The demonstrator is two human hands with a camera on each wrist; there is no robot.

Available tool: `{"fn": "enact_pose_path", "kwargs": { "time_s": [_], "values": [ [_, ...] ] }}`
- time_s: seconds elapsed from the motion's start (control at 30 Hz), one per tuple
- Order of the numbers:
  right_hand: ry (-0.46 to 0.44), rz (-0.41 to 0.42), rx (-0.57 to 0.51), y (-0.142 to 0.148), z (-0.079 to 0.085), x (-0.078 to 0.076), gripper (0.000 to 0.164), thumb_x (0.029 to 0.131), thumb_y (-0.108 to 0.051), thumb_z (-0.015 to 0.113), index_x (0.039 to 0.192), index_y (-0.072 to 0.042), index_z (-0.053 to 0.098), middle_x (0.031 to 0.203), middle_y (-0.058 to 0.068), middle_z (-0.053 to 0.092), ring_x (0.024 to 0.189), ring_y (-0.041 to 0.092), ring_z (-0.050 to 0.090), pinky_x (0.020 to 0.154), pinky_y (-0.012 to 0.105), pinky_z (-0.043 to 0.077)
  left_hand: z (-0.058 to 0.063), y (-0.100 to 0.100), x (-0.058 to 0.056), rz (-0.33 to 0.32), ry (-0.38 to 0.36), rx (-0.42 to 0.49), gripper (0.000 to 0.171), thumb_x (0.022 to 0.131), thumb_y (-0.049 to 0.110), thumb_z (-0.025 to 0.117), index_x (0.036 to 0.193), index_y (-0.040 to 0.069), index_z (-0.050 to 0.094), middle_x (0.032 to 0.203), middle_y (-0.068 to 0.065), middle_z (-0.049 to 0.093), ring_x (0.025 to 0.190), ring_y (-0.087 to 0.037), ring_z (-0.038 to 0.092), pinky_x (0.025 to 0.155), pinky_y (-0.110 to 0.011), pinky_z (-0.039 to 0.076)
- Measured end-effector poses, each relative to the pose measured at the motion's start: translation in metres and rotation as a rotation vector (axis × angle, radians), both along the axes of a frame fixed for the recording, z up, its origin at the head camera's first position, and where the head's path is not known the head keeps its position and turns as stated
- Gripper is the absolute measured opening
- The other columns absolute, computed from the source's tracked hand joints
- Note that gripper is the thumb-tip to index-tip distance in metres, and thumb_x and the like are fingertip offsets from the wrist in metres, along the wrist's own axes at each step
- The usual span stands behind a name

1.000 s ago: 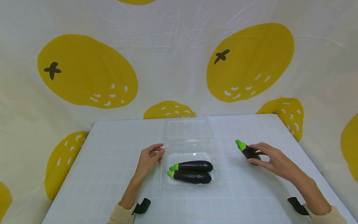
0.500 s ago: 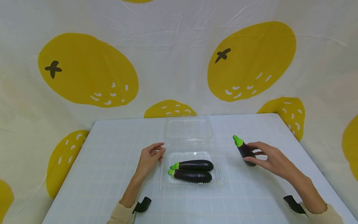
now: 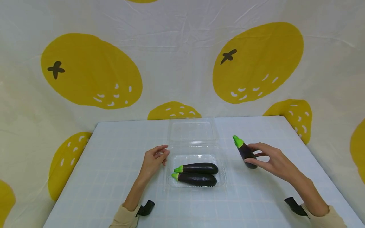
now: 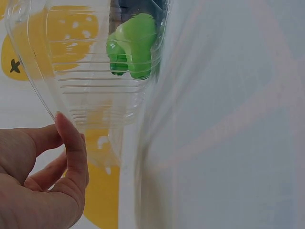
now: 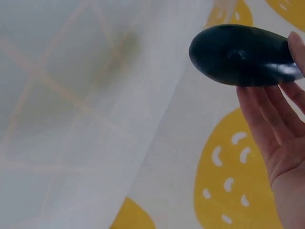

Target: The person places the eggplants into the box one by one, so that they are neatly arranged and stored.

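Note:
My right hand (image 3: 275, 158) holds an eggplant (image 3: 244, 152) between thumb and fingers above the table, right of a clear plastic clamshell container (image 3: 222, 186). Its bright green stem end tilts up and away to the left. The right wrist view shows the dark rounded end of that eggplant (image 5: 238, 55) with fingertips beneath it. Two more eggplants (image 3: 199, 168) lie side by side inside the container, stems to the left. At the container's left rim, my left hand (image 3: 152, 161) pinches the edge with thumb and finger, as the left wrist view shows.
The container's lid (image 3: 192, 131) lies folded back toward the far edge of the pale checked table (image 3: 119, 142). Behind and around the table hangs a white cloth (image 3: 176, 63) printed with big yellow fruit. Black wrist mounts (image 3: 146, 208) jut from both sleeves.
My right hand has moved left toward the container, and the eggplant in it has tipped more upright, its stem end rising. The left hand stays at the container's rim.

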State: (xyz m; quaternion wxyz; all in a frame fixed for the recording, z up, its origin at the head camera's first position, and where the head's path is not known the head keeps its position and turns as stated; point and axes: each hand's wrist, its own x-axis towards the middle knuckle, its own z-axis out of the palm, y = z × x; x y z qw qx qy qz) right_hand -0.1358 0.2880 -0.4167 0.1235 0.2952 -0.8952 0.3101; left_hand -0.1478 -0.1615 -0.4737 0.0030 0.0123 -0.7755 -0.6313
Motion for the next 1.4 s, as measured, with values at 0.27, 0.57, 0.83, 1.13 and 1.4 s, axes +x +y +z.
{"fn": "enact_pose_path", "kwargs": {
  "time_s": [0.27,0.57,0.83,1.13,1.4],
  "values": [
    [0.009,0.031,-0.036,-0.013,0.004,-0.001,0.055,0.072,-0.004,0.093,0.123,-0.009,0.070,0.114,0.003,0.071,0.095,0.012,0.068,0.079,0.019,0.057,0.000,0.000,0.000,-0.008,0.008,-0.003,0.035,0.098,0.014,0.073,0.129,-0.002,0.068,0.100,-0.013,0.068,0.061,-0.017,0.060,0.060,-0.022,0.051],
    [0.023,0.093,-0.076,-0.026,0.004,-0.007,0.058,0.071,-0.001,0.092,0.125,-0.010,0.071,0.113,0.000,0.071,0.095,0.011,0.067,0.080,0.019,0.056,0.000,0.000,0.000,-0.005,0.003,-0.005,0.035,0.097,0.013,0.073,0.128,-0.002,0.068,0.101,-0.014,0.068,0.062,-0.017,0.060,0.060,-0.022,0.051],
    [0.005,0.148,-0.079,-0.039,0.008,-0.012,0.056,0.075,-0.005,0.092,0.126,-0.014,0.070,0.115,-0.006,0.070,0.098,0.008,0.066,0.082,0.021,0.057,0.002,0.001,0.001,-0.012,0.005,-0.005,0.036,0.098,0.014,0.073,0.129,-0.002,0.067,0.101,-0.014,0.068,0.060,-0.017,0.060,0.061,-0.022,0.051],
    [0.048,0.201,-0.072,-0.059,0.010,-0.018,0.056,0.077,-0.007,0.091,0.128,-0.016,0.071,0.114,-0.007,0.069,0.096,0.009,0.065,0.083,0.022,0.056,0.004,0.001,0.001,-0.012,0.006,-0.007,0.037,0.098,0.014,0.073,0.130,-0.003,0.067,0.100,-0.014,0.068,0.060,-0.018,0.059,0.061,-0.022,0.052],
    [0.052,0.200,-0.041,-0.076,0.013,-0.021,0.051,0.081,-0.015,0.089,0.129,-0.019,0.071,0.114,-0.006,0.069,0.094,0.012,0.065,0.083,0.013,0.052,0.004,0.001,0.001,-0.007,0.011,0.003,0.037,0.097,0.014,0.074,0.128,-0.004,0.067,0.100,-0.015,0.068,0.059,-0.017,0.059,0.059,-0.023,0.052]
  ]
}}
